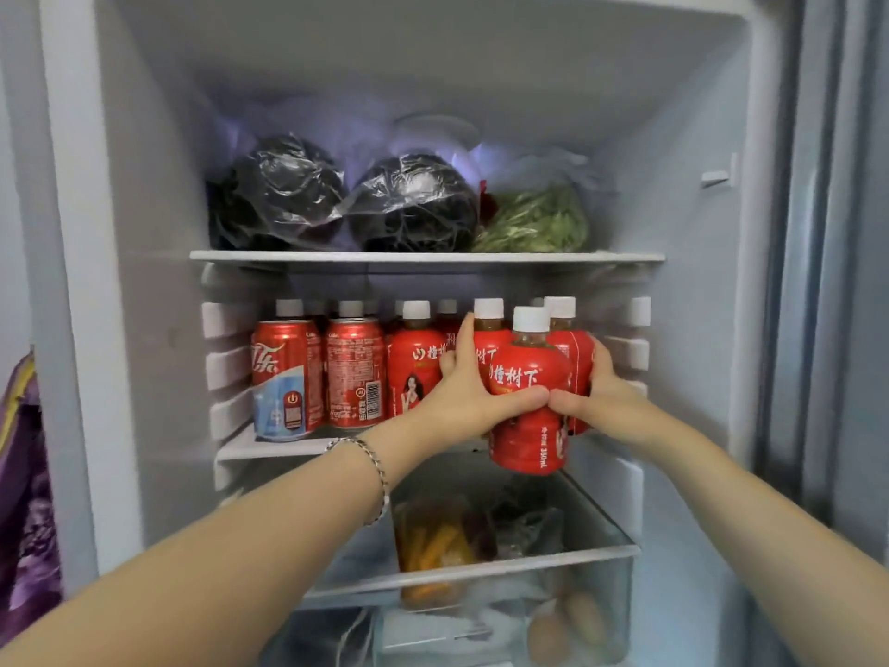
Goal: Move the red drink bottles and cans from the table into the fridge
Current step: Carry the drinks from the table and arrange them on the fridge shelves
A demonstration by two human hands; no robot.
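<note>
Both my hands clasp a cluster of red drink bottles [528, 373] with white caps, at the right front of the fridge's middle shelf [269, 446]. My left hand [474, 392] wraps the left side, its thumb across the front bottle. My right hand [596, 392] grips the right side, thumb meeting the left thumb. The front bottle hangs past the shelf's front edge. Two red cola cans [317, 375] stand at the shelf's left, next to another red bottle [413, 363]. Several more white-capped bottles stand behind them.
The upper shelf [423, 256] holds two dark bagged bundles [346, 195] and bagged greens [536, 221]. Below are a glass shelf and a clear drawer [481, 599] with carrots and other produce. The fridge wall [697, 329] is close on the right. Purple cloth [24, 522] hangs at far left.
</note>
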